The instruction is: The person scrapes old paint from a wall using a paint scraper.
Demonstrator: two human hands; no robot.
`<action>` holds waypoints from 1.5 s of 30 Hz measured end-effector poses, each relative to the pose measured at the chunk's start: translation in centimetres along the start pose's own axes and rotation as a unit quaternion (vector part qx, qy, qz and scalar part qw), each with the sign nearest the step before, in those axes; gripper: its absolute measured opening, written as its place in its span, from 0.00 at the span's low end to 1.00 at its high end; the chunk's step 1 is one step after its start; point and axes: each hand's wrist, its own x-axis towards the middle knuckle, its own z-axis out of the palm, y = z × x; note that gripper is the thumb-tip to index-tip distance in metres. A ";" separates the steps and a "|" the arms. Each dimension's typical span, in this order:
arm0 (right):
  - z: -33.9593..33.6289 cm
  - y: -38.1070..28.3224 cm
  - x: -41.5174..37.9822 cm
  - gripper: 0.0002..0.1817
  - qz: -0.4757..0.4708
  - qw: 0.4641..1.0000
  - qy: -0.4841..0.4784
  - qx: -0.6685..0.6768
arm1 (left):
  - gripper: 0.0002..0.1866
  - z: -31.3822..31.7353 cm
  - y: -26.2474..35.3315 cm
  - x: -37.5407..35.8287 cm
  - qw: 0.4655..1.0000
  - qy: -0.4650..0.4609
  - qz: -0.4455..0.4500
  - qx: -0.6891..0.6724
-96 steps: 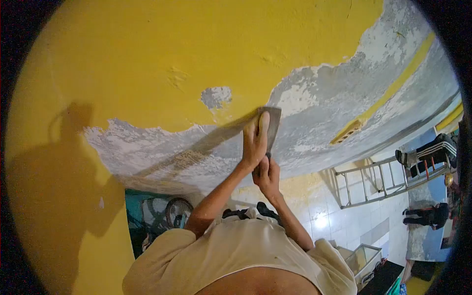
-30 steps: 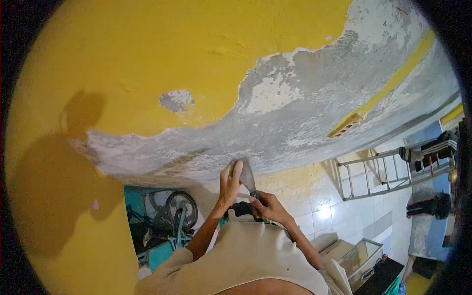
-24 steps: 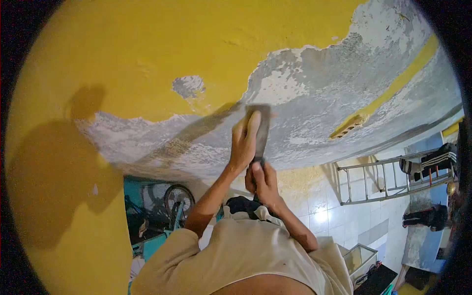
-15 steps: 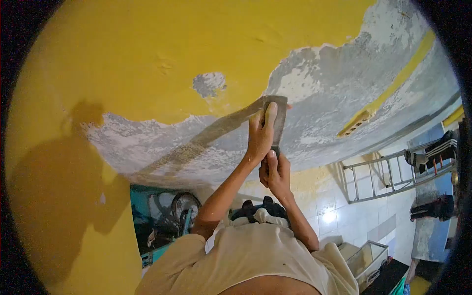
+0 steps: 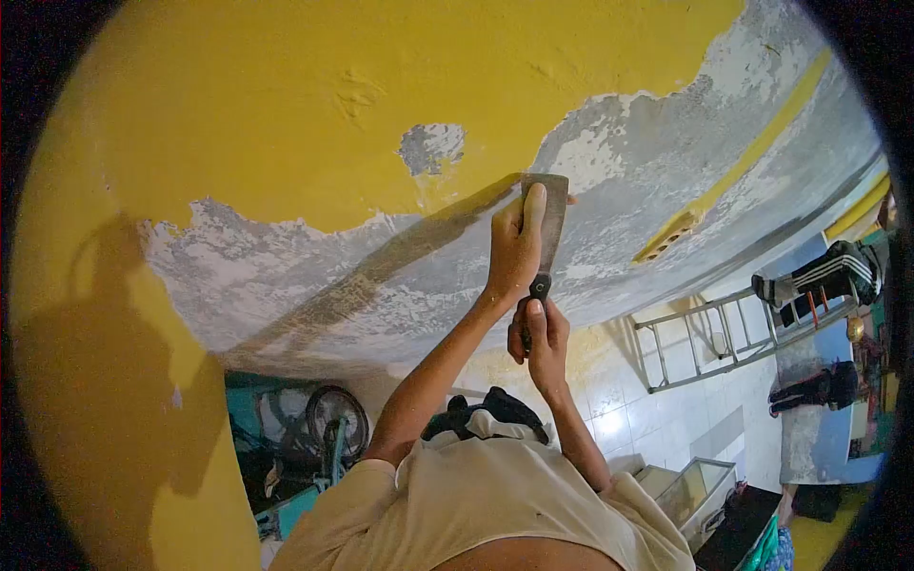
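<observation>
A paint scraper [image 5: 550, 228] with a broad metal blade and dark handle stands upright in front of the wall, its blade edge near the border of yellow paint and bare grey patch. My left hand [image 5: 517, 252] grips the blade, thumb laid along its face and a fingertip showing past the far side. Below it, my right hand [image 5: 546, 347] is wrapped round the handle, thumb pointing up. The yellow paint [image 5: 286, 105] ends in a ragged edge above the scraped grey plaster [image 5: 314, 271]. A small bare patch [image 5: 431, 148] lies left of the blade.
A metal ladder [image 5: 700, 347] is on the right over the tiled floor [image 5: 609, 428]. Beyond it are two people [image 5: 828, 276], partly visible. A bicycle wheel [image 5: 336, 423] shows at lower left, and a glass-sided case [image 5: 697, 490] at lower right.
The view has shifted a little. The scraper has turned so that more of its blade face and its handle joint show; both hands keep their hold.
</observation>
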 end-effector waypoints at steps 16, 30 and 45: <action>1.0 3.5 2.6 0.21 -0.070 0.997 0.037 0.017 | 0.23 -0.1 -1.0 1.3 0.997 0.021 0.042 0.053; 0.2 2.7 2.0 0.20 -0.064 0.998 0.020 0.004 | 0.23 0.3 -2.7 1.8 0.992 0.024 0.100 0.075; -1.1 1.1 2.6 0.19 -0.039 0.999 -0.025 -0.021 | 0.25 2.0 1.3 1.2 0.992 0.088 -0.030 0.088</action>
